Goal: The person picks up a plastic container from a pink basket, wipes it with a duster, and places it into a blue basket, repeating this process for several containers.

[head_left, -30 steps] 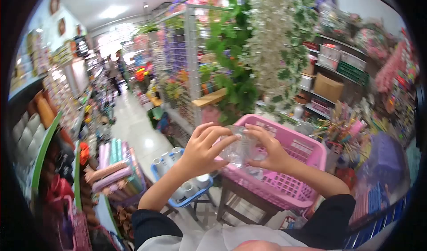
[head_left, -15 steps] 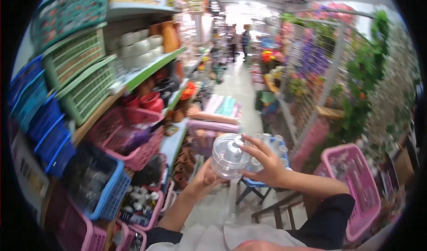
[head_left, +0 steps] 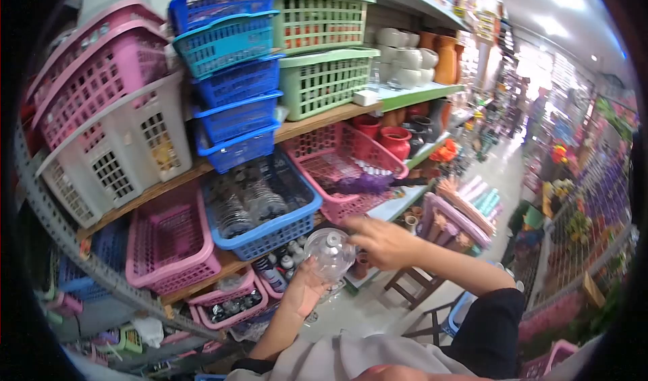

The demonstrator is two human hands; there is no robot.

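A clear, round container with a knobbed lid (head_left: 329, 254) rests in my left hand (head_left: 307, 290), whose fingers and palm support it from below and the left side. My right hand (head_left: 386, 242) is just right of the container, back of the hand upward, fingers stretched toward the shelf and slightly smeared by motion; nothing shows in it. Directly beyond the container is a blue basket (head_left: 266, 236) with stacks of clear round plastic pieces. Some bottles with white caps (head_left: 287, 263) stand low behind my left hand.
Shelves on the left hold a pink basket (head_left: 172, 246), a larger pink basket (head_left: 344, 172) with purple stuff, stacked blue baskets (head_left: 237, 111) and green baskets (head_left: 327, 77). Red pots (head_left: 395, 143) stand farther along. A dark wooden stool (head_left: 413, 285) is by the aisle, with wire racks of flowers right.
My view has swung left toward the shelves, carrying the container along. My right hand has come off the lid's knob and now reaches out beside it; my left hand keeps its hold.
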